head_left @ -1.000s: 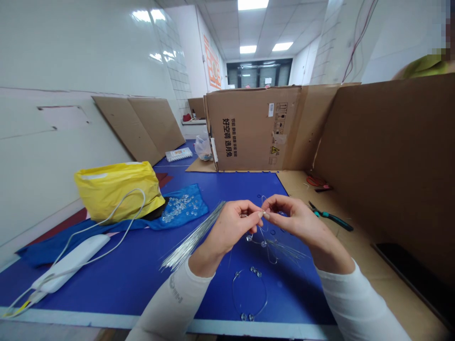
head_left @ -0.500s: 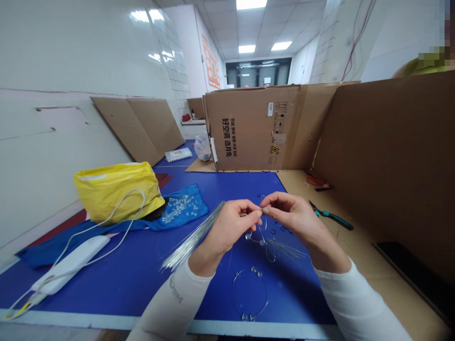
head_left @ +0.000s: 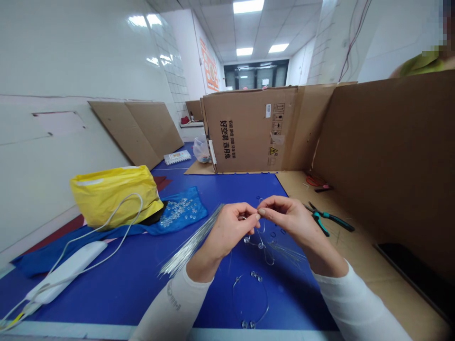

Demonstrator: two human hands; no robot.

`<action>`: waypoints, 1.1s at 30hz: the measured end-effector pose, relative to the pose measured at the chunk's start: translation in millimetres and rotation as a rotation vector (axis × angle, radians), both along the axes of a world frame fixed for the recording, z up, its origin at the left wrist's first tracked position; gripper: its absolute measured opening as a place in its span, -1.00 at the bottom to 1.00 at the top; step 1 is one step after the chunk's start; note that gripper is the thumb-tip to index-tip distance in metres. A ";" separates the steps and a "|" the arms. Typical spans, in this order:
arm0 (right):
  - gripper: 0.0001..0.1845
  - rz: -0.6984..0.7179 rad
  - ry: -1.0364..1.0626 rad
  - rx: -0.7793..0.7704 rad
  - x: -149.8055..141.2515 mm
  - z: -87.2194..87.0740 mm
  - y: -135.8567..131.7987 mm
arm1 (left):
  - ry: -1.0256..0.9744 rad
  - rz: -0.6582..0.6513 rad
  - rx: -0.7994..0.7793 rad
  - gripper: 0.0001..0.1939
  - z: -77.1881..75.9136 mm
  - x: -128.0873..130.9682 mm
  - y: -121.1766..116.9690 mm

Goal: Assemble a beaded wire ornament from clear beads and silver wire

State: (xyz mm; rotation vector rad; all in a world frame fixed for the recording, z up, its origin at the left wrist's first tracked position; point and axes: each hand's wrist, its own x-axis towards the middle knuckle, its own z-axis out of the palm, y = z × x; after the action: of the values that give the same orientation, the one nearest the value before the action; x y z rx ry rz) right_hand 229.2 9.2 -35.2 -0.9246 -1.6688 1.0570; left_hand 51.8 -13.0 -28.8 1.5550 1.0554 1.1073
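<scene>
My left hand (head_left: 227,229) and my right hand (head_left: 289,219) meet fingertip to fingertip above the blue mat (head_left: 142,270), both pinched on a thin wire piece with clear beads (head_left: 256,239) that hangs below them. A bundle of straight silver wires (head_left: 190,244) lies under my left wrist. A finished wire loop with beads (head_left: 250,298) rests on the mat nearer to me. Loose clear beads (head_left: 177,209) lie on a blue cloth to the left.
A yellow bag (head_left: 113,192) and a white power strip with cable (head_left: 67,270) sit at the left. Teal-handled pliers (head_left: 325,218) lie on the cardboard at the right. Cardboard walls (head_left: 391,156) and a box (head_left: 249,130) enclose the back and right. A person in green (head_left: 423,61) is behind the wall.
Both hands have shifted slightly left and stayed pinched together on the wire piece. The view has tilted a little; the pliers show more fully.
</scene>
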 end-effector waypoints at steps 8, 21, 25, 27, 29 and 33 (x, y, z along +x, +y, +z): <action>-0.80 -0.050 0.022 0.016 -2.8 -10.3 4.1 | -0.008 0.014 -0.050 -0.83 -2.8 0.3 3.3; -0.78 0.024 -0.005 -0.051 1.4 -7.7 6.3 | -0.024 -0.036 -0.096 -0.85 -5.5 -3.5 8.7; -0.76 0.025 0.014 -0.057 1.2 -7.7 6.5 | -0.014 -0.042 -0.093 -0.83 -5.1 -3.7 7.7; -0.74 0.048 0.025 -0.068 2.1 -7.5 6.3 | -0.026 -0.051 -0.107 -0.84 -4.0 -3.3 6.9; -0.72 0.075 0.040 -0.091 3.8 -6.6 6.0 | -0.042 -0.066 -0.121 -0.85 -2.4 -3.0 6.1; -0.71 0.113 0.087 -0.148 6.6 -4.0 5.6 | -0.066 -0.118 -0.130 -0.82 0.6 -3.7 4.2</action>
State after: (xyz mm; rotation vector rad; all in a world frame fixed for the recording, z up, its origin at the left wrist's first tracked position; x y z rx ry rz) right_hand 235.8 14.8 -39.2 -0.8739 -1.6025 1.2937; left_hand 48.2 -8.8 -28.2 1.4493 0.9597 0.9838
